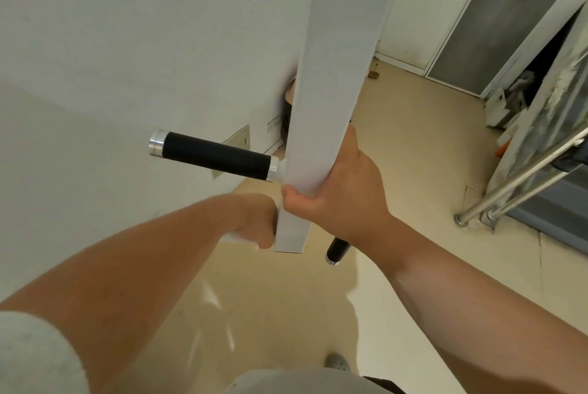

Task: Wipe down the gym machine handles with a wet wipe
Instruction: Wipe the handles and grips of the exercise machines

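A white square beam (321, 107) of the gym machine runs down the middle of the head view. A black handle with silver end caps (213, 156) sticks out to its left. Another black handle (337, 250) shows only its tip below my right wrist. My right hand (337, 193) grips the beam near its lower end, thumb on the front face. My left hand (257, 222) is curled against the beam's lower left side, holding a white wet wipe (234, 238) that shows only as a strip under the fist.
A white wall fills the left side. The beige floor (413, 155) lies below. Steel tubes (521, 183) slant in at the right, in front of a grey glass door (496, 21) and clutter. A grey shoe (337, 362) is near the bottom.
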